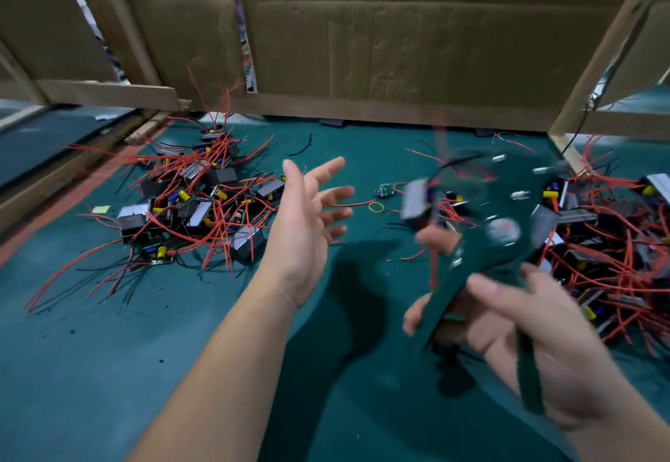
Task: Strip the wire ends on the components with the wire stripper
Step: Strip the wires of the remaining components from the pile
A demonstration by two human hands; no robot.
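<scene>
The stripper [449, 273] sits in the right hand [525, 334], low right in view. Curled fingers grip its green handles. Its long axis runs from the palm up and away, tilting a bit right, w/ the head end toward the right pile [609, 244]. The whole tool is motion-blurred, so whether its jaws are parted can't be told. Just left of the head a grey component [417, 204] w/ red and black wires shows only as a smear. It's unclear if it hangs from the tool by a wire, rests on the fingertip below it, or is loose in the air. The left hand [308, 215] is apart from it, further left, w/ fingers straight and spread, holding nothing. The component lies right of those fingers, between them and the stripper head, so the left hand looks like the free one to take or feed a part while the right works the tool. Close behind the left hand is the left pile [195, 200], a tangle of black blocks and red wires. A small green board [386, 189] and a yellow band [377, 206] lie on the green table [108, 371] between the hands. A cardboard wall [398, 44] closes the back. The right pile is cut off at the frame edge, and stripped vs unstripped ends are too small to tell.
</scene>
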